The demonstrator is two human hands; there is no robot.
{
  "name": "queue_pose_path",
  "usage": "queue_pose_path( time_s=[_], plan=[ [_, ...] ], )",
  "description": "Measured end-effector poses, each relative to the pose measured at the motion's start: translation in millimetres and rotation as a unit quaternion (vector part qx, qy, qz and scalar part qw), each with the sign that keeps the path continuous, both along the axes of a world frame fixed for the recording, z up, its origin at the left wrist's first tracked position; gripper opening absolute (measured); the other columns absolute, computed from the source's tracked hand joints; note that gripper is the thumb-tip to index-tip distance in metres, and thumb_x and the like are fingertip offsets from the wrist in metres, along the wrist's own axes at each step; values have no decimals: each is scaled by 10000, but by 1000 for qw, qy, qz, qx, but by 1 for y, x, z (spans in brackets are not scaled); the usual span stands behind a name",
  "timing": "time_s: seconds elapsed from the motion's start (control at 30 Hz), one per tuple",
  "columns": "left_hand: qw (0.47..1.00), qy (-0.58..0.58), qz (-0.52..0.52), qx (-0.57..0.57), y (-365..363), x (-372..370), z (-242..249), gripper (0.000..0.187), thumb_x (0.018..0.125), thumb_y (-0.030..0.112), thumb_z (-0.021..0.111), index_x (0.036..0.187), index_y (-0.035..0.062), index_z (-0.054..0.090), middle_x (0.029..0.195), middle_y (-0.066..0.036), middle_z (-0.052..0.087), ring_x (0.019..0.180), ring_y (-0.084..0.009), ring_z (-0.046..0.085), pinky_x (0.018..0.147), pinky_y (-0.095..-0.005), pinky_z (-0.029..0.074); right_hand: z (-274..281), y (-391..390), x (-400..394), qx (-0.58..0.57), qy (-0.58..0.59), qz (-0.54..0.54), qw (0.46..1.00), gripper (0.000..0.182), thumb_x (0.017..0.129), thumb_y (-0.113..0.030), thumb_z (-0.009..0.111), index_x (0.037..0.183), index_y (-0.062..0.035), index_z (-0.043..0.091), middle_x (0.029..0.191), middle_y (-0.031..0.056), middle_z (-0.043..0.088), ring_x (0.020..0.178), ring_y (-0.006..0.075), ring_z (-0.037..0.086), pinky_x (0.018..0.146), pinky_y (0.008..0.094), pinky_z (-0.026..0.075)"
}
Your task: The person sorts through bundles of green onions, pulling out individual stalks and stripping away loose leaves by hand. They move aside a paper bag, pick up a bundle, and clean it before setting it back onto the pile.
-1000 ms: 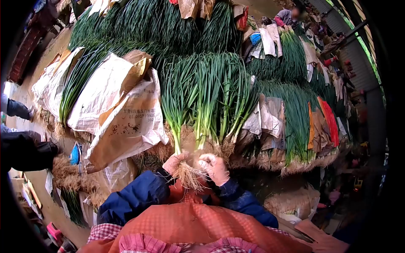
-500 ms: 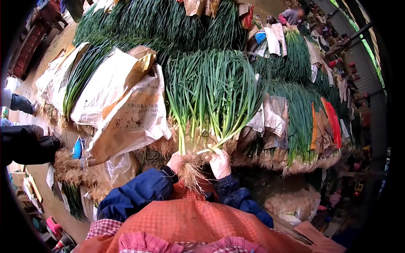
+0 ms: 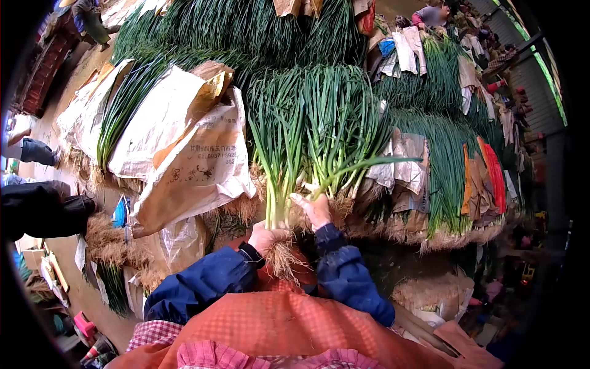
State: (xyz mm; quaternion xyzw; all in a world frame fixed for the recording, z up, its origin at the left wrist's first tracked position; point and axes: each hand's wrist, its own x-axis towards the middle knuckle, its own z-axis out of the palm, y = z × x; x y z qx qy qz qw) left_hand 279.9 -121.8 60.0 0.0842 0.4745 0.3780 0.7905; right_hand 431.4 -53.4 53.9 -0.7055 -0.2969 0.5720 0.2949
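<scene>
My left hand (image 3: 268, 238) is wrapped round the white lower stems of a bunch of green onions (image 3: 278, 197), with the bushy roots (image 3: 284, 261) hanging below it. Just to the right and a little higher, my right hand (image 3: 314, 210) has its fingers bent around a single onion stalk (image 3: 369, 163) whose green leaf points out to the right. Behind both hands a thick row of green onions (image 3: 344, 117) lies with leaves away from me and white ends towards me.
Large printed sacks (image 3: 203, 147) cover onions on the left. More onion piles (image 3: 442, 178) with sacks and red cloth lie on the right. A dark-clothed leg (image 3: 43, 209) is at the left edge. A person (image 3: 430, 16) is at the back right.
My right hand has moved slightly up, and the stalk at it now points out to the right. My left hand still grips the bunch, a little further right.
</scene>
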Motion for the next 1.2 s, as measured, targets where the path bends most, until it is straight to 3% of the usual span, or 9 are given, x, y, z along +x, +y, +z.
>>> queue_pose_path(
  time_s=[0.03,0.13,0.23,0.43,0.7,0.83,0.9,1.1,1.2],
  plan=[
    [1000,15,-4,13,-5,3,-10,299,664,-149,572,935,-26,550,800,-75,582,680,-161,570,628,-275,490,-62,2,-17,196,-32,-5,980,315,679,-88,697,884,26,487,740,43,536,599,137,502,551,286,450],
    [998,59,0,22,-5,6,-5,281,639,-168,593,879,-27,556,770,-63,570,662,-149,561,620,-266,489,-129,-15,-7,158,2,-1,987,198,723,-50,636,879,-14,519,734,38,552,606,119,507,533,250,436],
    [998,55,19,5,-9,1,-7,247,631,-185,587,825,-37,551,764,-67,564,656,-147,557,611,-270,493,6,-41,21,19,282,46,958,102,772,-91,591,841,-63,522,690,16,544,569,60,508,443,181,381],
    [999,29,36,-4,-5,10,-1,270,635,-191,578,855,-36,563,757,-52,557,657,-139,555,610,-263,492,-22,-21,11,21,369,-101,924,100,820,-107,515,898,-57,476,723,44,538,504,102,493,387,200,358],
    [998,57,14,36,2,8,8,285,653,-159,593,912,-46,560,744,-58,559,645,-157,567,599,-277,497,21,-38,-9,-8,336,7,942,331,819,-125,553,1121,-29,455,625,-41,421,429,41,361,371,177,283],
    [997,47,46,33,6,-3,-5,265,699,-134,558,940,-34,519,773,-108,574,673,-190,591,604,-310,518,55,-61,46,61,618,-125,774,265,838,-81,475,1087,11,478,581,-46,404,382,34,326,340,176,292],
    [997,-25,68,21,6,-10,-22,367,718,-110,564,1057,1,476,789,-105,577,674,-184,590,588,-300,515,48,-57,60,78,394,-67,913,268,839,-117,488,1080,-1,485,591,-40,444,382,25,348,332,165,289],
    [930,-361,36,-53,7,-20,31,380,793,171,588,1124,16,484,994,-98,567,771,-206,591,673,-352,531,-37,-16,-3,-132,436,-19,890,142,851,-280,528,828,-140,513,504,-82,290,393,53,265,369,214,207],
    [969,-239,-56,-40,0,-32,0,352,750,86,619,1075,11,506,974,-95,577,755,-157,592,659,-284,519,-11,-6,-2,-8,333,-27,942,176,831,-185,547,692,-93,491,512,-36,413,410,84,411,370,229,334]
  ],
)
